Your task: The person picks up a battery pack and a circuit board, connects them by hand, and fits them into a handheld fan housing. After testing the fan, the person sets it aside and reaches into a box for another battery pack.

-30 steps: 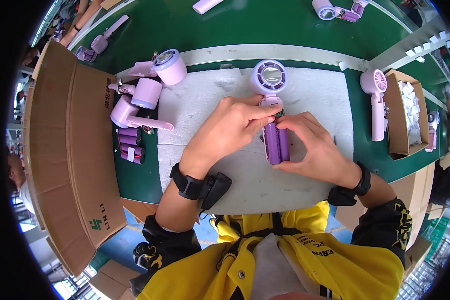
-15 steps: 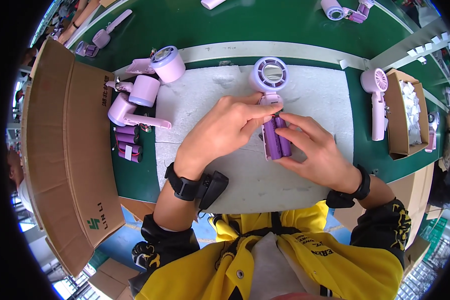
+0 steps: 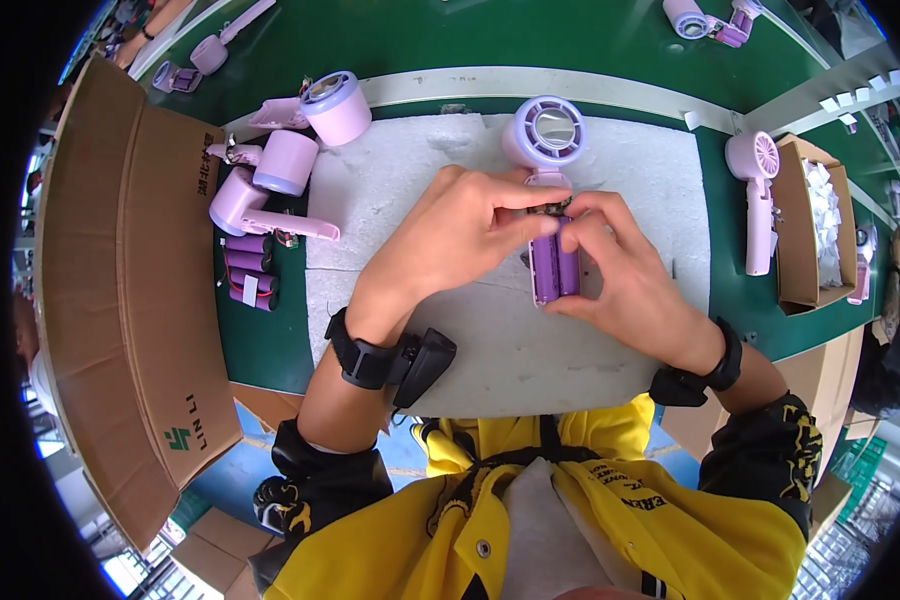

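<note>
An opened lilac handheld fan (image 3: 518,140) lies on the white foam sheet, its round head pointing away from me. Two purple battery cells (image 3: 556,268) sit side by side in its handle. My left hand (image 3: 435,240) comes from the left, closed, pinching a small dark circuit board (image 3: 548,208) between thumb and index finger at the top of the handle. From the other side my right hand (image 3: 635,285) is closed around the handle. Its upper fingers reach the board and cells, and its thumb is at the handle's lower end. Fingers hide part of the board.
Left of the foam sheet (image 3: 390,170) are several lilac fan parts (image 3: 287,160) and purple battery packs (image 3: 250,270), beside a tall cardboard box (image 3: 170,290). At right lie another fan (image 3: 759,215) and a carton (image 3: 800,285) of white pieces. A pale rail (image 3: 620,92) crosses the green table.
The circuit board now shows tilted up between my fingers. My right fingers have moved up the handle toward it. The whole view has shifted slightly.
</note>
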A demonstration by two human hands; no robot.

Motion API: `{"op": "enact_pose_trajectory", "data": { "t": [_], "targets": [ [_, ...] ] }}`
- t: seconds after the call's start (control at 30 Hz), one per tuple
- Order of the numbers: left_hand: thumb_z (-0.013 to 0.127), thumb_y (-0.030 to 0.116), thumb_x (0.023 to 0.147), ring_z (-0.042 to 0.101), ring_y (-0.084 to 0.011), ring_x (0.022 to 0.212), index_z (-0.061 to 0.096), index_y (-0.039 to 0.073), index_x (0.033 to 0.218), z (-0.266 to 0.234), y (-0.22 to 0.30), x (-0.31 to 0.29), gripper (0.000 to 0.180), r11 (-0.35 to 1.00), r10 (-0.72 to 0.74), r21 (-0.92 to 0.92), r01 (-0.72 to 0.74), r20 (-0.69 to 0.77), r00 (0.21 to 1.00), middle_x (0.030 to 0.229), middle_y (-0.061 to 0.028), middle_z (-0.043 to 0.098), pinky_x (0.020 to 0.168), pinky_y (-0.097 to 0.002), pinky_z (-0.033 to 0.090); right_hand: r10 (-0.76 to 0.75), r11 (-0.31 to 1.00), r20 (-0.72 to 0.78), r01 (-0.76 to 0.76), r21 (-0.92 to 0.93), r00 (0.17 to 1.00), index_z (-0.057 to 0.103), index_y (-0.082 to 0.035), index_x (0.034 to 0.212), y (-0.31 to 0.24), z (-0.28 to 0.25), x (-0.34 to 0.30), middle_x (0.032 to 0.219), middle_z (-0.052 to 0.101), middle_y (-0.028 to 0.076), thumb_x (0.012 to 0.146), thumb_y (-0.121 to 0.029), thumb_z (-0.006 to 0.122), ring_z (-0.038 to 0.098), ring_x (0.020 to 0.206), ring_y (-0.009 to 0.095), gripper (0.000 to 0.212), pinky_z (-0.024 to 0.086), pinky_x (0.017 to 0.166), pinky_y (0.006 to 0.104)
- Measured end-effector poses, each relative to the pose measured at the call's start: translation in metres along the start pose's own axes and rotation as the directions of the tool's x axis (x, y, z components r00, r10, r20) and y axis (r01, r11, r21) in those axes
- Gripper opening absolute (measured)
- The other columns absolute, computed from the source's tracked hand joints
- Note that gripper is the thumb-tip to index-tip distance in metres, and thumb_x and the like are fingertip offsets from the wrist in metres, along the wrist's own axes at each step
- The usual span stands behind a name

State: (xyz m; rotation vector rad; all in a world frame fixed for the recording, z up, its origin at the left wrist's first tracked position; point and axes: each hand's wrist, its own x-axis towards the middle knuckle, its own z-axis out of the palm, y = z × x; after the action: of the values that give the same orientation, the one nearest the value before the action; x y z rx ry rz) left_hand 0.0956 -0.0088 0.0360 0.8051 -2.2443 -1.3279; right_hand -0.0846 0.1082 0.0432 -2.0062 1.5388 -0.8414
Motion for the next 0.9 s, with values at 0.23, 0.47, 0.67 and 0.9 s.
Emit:
{"op": "enact_pose_trajectory", "data": {
  "t": [0.23,0.47,0.67,0.9],
  "targets": [
    [0.084,0.014,0.067,0.063,-0.0196,0.067,0.071,0.012,0.116,-0.003,0.005,-0.001,0.051,0.989,-0.135,-0.039,0.139,0.095,0.986,0.098,-0.0177,0.071,0.066,-0.0312,0.051,-0.039,0.992,0.058,0.031,0.123,0.998,0.056,-0.004,0.116,0.012,-0.007,0.008,0.124,0.047,0.014,0.056,-0.017,0.092,0.057,0.106,0.031,0.071,0.052,0.09,0.039],
    [0.085,0.013,0.066,0.063,-0.0189,0.07,0.071,0.013,0.117,0.001,0.004,0.0,0.053,0.994,-0.097,-0.033,0.1,0.065,0.993,0.09,-0.0126,0.072,0.07,-0.031,0.052,-0.186,0.982,0.05,0.187,-0.018,0.981,0.059,-0.002,0.126,0.023,-0.005,-0.003,0.119,0.052,0.014,0.057,-0.023,0.091,0.058,0.106,0.032,0.079,0.051,0.092,0.0407],
    [0.083,0.015,0.065,0.069,-0.0284,0.081,0.073,0.011,0.112,-0.001,0.008,0.005,0.048,0.991,-0.127,-0.009,0.13,0.145,0.981,0.1,-0.018,0.071,0.078,-0.0361,0.054,-0.222,0.938,0.09,0.238,-0.254,0.971,0.062,0.002,0.121,0.014,-0.006,-0.008,0.123,0.054,0.014,0.057,-0.022,0.09,0.059,0.107,0.034,0.074,0.051,0.093,0.0419],
    [0.079,0.016,0.073,0.066,-0.0227,0.077,0.065,0.016,0.126,0.02,-0.012,0.006,0.055,0.996,0.069,-0.047,-0.071,-0.058,0.996,0.101,-0.0142,0.071,0.077,-0.0344,0.054,-0.269,0.887,0.075,0.278,-0.368,0.96,0.057,0.006,0.125,0.018,-0.007,-0.002,0.134,0.052,0.017,0.06,-0.018,0.088,0.058,0.108,0.039,0.075,0.05,0.093,0.0423]
  ]
}}
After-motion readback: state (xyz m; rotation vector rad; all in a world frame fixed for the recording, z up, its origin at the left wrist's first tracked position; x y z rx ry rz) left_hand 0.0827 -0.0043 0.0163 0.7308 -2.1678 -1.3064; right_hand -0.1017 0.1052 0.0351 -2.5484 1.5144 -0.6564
